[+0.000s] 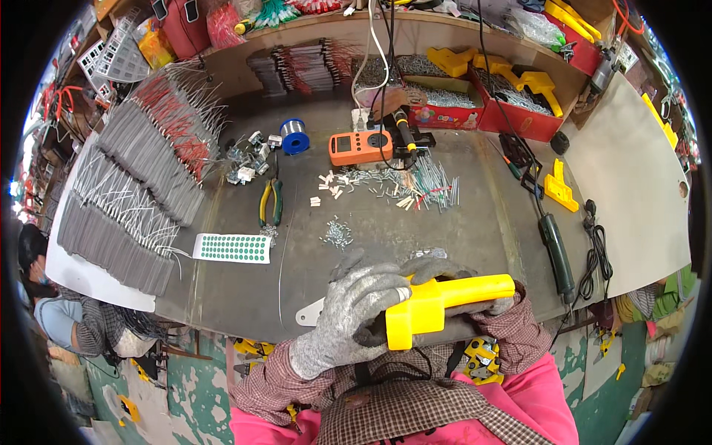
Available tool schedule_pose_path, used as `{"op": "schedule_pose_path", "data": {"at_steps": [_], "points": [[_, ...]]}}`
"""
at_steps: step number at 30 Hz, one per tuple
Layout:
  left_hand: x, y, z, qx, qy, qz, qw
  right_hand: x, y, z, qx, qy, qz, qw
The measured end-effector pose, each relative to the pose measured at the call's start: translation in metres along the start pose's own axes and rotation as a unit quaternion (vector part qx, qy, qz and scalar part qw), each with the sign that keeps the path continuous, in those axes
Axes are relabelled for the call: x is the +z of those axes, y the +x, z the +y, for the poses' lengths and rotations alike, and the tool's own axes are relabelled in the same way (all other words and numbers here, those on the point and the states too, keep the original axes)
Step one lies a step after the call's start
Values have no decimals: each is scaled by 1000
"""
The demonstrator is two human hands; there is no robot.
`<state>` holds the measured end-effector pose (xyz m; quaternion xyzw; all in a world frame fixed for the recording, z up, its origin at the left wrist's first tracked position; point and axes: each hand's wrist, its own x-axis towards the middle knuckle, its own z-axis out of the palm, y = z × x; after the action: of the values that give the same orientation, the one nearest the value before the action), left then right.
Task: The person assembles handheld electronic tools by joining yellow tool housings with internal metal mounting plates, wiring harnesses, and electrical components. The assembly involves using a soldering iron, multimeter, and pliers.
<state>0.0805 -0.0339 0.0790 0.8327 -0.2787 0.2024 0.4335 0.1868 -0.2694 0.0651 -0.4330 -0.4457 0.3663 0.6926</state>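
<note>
Near the table's front edge, both my hands wear grey knit gloves and close round a yellow pistol-shaped plastic housing [423, 308]. My left hand [345, 308] grips its left end, with fingers curled over the top. From behind the left hand a pale flat metal plate [308, 314] with a hole pokes out; whether it joins the housing is hidden. My right hand [437, 268] wraps the housing from behind, partly covered by the handle. Just beyond lie a pile of small screws [337, 233] and a small clear bag [430, 254].
Bundles of grey wired strips [115, 237] fill the left. Midtable are pliers [271, 202], a solder spool [294, 136], an orange multimeter [360, 147] and loose metal pins [437, 182]. Red boxes [445, 117] stand behind; a green-handled tool [556, 256] and another yellow housing [560, 187] lie right.
</note>
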Motion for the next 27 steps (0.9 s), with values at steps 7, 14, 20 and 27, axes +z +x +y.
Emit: {"op": "schedule_pose_path", "data": {"at_steps": [7,14,20,27], "points": [[-3,20,-5,-42,-179,-42,982,12,-14,34,-25,60,28,997],[20,18,16,48,201,-65,976,40,-12,-10,260,-79,30,962],[32,27,22,115,191,-86,971,4,-52,18,191,67,24,979],[39,47,-16,28,140,-239,960,-127,-100,-69,249,-823,125,494]]}}
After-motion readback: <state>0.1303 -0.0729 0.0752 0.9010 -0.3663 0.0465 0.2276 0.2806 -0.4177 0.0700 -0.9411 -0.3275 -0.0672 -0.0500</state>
